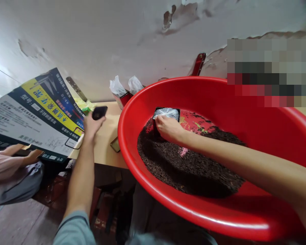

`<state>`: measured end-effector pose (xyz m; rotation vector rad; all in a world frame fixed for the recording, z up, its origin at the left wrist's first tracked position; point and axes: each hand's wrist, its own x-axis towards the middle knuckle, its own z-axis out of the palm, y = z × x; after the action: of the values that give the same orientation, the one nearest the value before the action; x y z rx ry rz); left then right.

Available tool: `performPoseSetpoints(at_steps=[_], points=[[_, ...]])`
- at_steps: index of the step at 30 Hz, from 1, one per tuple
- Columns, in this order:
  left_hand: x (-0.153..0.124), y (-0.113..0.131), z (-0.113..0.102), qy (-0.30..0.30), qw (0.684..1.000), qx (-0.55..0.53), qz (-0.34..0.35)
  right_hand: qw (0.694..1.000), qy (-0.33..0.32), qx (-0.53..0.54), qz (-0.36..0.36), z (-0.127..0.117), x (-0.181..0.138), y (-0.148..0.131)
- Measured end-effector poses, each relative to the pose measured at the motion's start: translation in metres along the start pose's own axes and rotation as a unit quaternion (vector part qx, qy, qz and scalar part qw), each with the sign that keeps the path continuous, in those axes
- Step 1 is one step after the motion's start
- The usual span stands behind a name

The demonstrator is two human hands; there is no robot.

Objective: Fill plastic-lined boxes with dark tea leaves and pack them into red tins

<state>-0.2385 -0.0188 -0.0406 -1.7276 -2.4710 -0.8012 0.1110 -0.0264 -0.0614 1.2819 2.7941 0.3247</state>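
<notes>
My right hand (pixel 168 126) reaches into a big red basin (pixel 148 173) and pinches the clear plastic bag (pixel 168 112) at the mouth of a dark rectangular tin (pixel 177 114). The bag is gathered at the top; the tin's lower part is hidden by my hand and wrist. Dark loose tea leaves (pixel 193 166) cover much of the basin's floor around it. Over the table at left, my left hand (pixel 91 124) grips a small black lid (pixel 100 112), rectangular with rounded corners.
Two tins with plastic liners sticking up, one a red tin (pixel 122 100), stand behind the basin. A gold-edged dark rectangular piece (pixel 115 145) lies on the wooden table (pixel 104 158). A large printed cardboard sheet (pixel 40 115) rises at left, beside another person's arms (pixel 28 156).
</notes>
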Motion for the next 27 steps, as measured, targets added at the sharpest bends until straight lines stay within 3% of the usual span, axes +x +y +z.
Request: performPoseSetpoints(at_steps=[2,3,6,8,10,12,15,18,20,23,27], points=[[0.009,0.032,-0.026,0.101,0.989,-0.034,0.098,1.000,-0.010,-0.017,0.001,0.000,-0.004,-0.008],[0.011,0.053,-0.031,0.088,0.978,-0.051,0.185,1.000,-0.011,-0.026,0.001,0.000,-0.007,-0.012],[0.014,0.123,-0.012,-0.116,0.891,-0.089,0.429,0.999,-0.029,-0.030,0.012,-0.001,-0.016,-0.021],[0.018,0.161,0.021,-0.251,0.824,-0.084,0.501,0.998,-0.046,-0.026,0.024,-0.001,-0.022,-0.022],[0.023,0.186,0.054,-0.356,0.773,-0.050,0.523,0.999,-0.043,-0.023,0.022,0.001,-0.025,-0.019],[0.028,0.197,0.079,-0.405,0.745,-0.013,0.531,0.999,-0.034,-0.022,-0.001,0.001,-0.026,-0.012],[0.026,0.203,0.097,-0.394,0.742,0.025,0.542,0.998,-0.038,-0.008,-0.050,-0.006,-0.029,0.000],[0.015,0.211,0.101,-0.379,0.750,0.055,0.539,0.997,-0.047,0.047,-0.048,-0.026,-0.044,0.009],[0.004,0.218,0.102,-0.371,0.753,0.079,0.537,0.994,-0.047,0.094,-0.011,-0.042,-0.060,0.018],[-0.013,0.227,0.102,-0.337,0.759,0.116,0.545,0.985,-0.001,0.136,0.104,-0.053,-0.084,0.050],[-0.029,0.232,0.099,-0.290,0.756,0.150,0.568,0.927,0.196,0.229,0.224,-0.046,-0.092,0.117]])
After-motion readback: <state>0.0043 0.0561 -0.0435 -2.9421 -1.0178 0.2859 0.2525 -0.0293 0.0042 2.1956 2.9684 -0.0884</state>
